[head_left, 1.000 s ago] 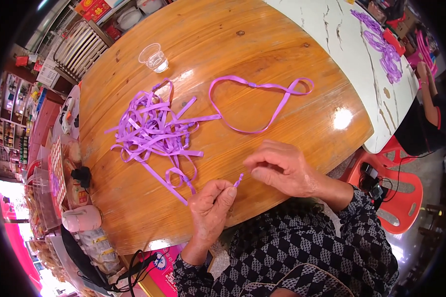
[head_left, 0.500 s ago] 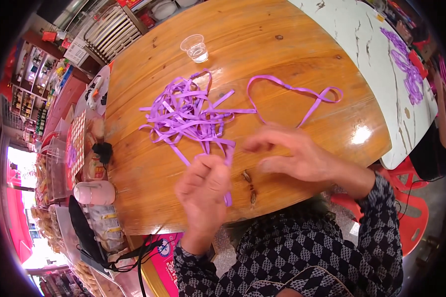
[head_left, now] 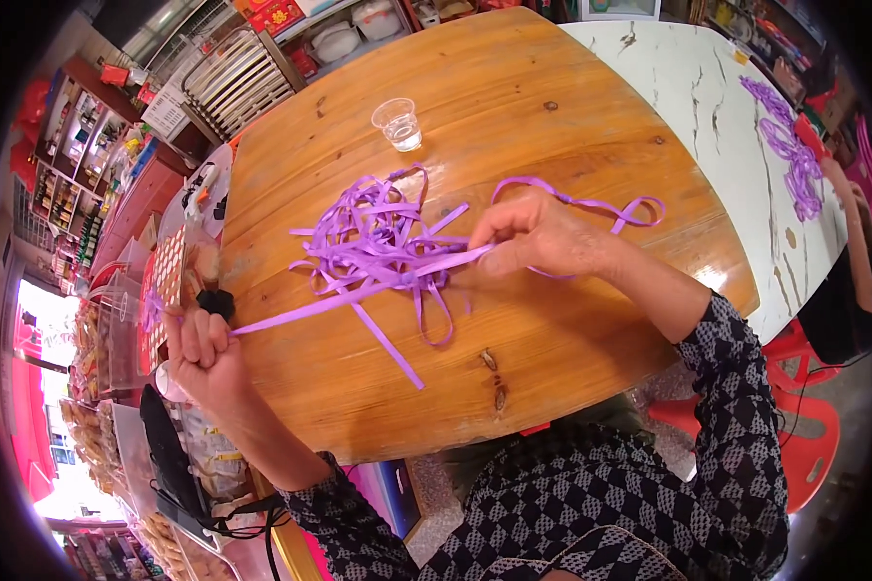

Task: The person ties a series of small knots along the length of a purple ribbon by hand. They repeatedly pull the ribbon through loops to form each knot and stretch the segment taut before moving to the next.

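A purple ribbon (head_left: 310, 309) is stretched nearly straight between my two hands, above the table. My left hand (head_left: 203, 351), out past the table's left edge, is closed on one end of it. Thumb and fingers of my right hand (head_left: 538, 237) pinch the ribbon farther along, over the middle of the table. Behind the taut length lies a tangled heap of purple ribbons (head_left: 363, 218), with a loose end hanging toward the near edge. Another length of ribbon (head_left: 639, 208) loops out on the wood beyond my right hand, which partly hides it.
A clear plastic cup (head_left: 398, 126) with some clear liquid stands on the wooden table (head_left: 475, 87) behind the heap. On the white marbled table (head_left: 707, 126) at the right lie more purple ribbons (head_left: 794, 160). Red stools (head_left: 809, 436) stand at the lower right, packaged goods at the left.
My left hand has swung out to the left, drawing the ribbon straight. My right hand has moved up and closed on the ribbon; before, its fingers were apart.
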A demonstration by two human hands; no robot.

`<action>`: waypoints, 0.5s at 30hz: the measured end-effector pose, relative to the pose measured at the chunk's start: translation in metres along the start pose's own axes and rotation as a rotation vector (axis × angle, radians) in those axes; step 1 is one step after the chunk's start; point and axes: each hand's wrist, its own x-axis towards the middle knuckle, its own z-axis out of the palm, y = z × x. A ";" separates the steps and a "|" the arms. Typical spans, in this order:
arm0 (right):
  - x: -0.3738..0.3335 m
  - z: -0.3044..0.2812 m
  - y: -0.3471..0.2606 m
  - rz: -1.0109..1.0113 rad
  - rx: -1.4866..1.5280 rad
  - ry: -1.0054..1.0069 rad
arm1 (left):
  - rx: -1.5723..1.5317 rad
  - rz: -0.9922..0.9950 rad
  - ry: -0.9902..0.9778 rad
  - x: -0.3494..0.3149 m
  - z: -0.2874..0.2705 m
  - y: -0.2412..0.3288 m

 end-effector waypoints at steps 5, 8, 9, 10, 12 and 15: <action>-0.021 -0.028 0.009 0.036 -0.136 0.160 | 0.389 0.196 0.446 0.007 -0.071 -0.006; -0.034 -0.024 0.010 0.066 -0.102 0.206 | 0.869 0.221 0.483 0.005 -0.132 0.023; -0.034 -0.017 0.012 0.067 -0.101 0.204 | 1.223 0.195 0.526 0.007 -0.145 0.029; -0.031 -0.008 0.015 -0.049 -0.293 0.216 | 1.223 0.188 0.522 0.009 -0.123 0.018; -0.030 0.010 0.015 -0.197 -0.513 0.194 | 1.443 0.416 0.237 -0.018 -0.054 -0.070; -0.023 0.057 0.002 -0.282 -0.610 0.168 | 1.560 0.399 -0.196 -0.050 0.026 -0.127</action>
